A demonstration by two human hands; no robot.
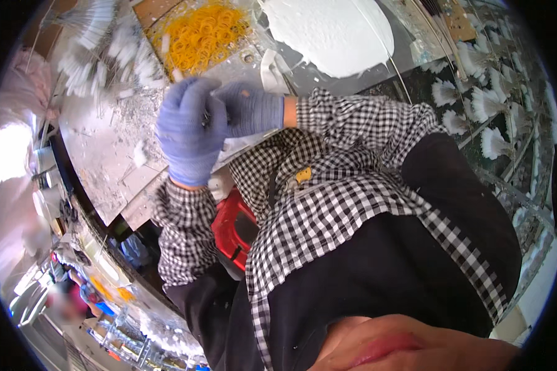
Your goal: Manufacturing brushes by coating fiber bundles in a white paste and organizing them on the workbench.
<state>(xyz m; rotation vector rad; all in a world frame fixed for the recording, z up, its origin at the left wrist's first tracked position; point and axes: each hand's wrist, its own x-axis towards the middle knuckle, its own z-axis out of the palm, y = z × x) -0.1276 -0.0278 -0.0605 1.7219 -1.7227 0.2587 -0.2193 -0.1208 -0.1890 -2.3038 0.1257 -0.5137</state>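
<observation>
My left hand (190, 131), in a lilac-blue knit glove, is closed above the near edge of the worktable. My right hand (251, 109), gloved alike, meets it from the right, its fingers bent in against the left hand. Whatever lies between them is hidden by the gloves; a small dark patch shows where they meet. Just beyond the hands is a heap of orange-yellow rubber bands (207, 37). Farther right spreads a thick puddle of white paste (331, 34). White feathery tufts (90, 68) lie bunched to the far left, slightly blurred.
Scraps and white residue cover the worktable (99, 142). A white strip of cloth (272, 71) lies beside the paste. At right, many white tufts (489, 105) sit on thin sticks in a rack. A red plastic stool or basket (232, 229) stands below. Another person appears at lower left.
</observation>
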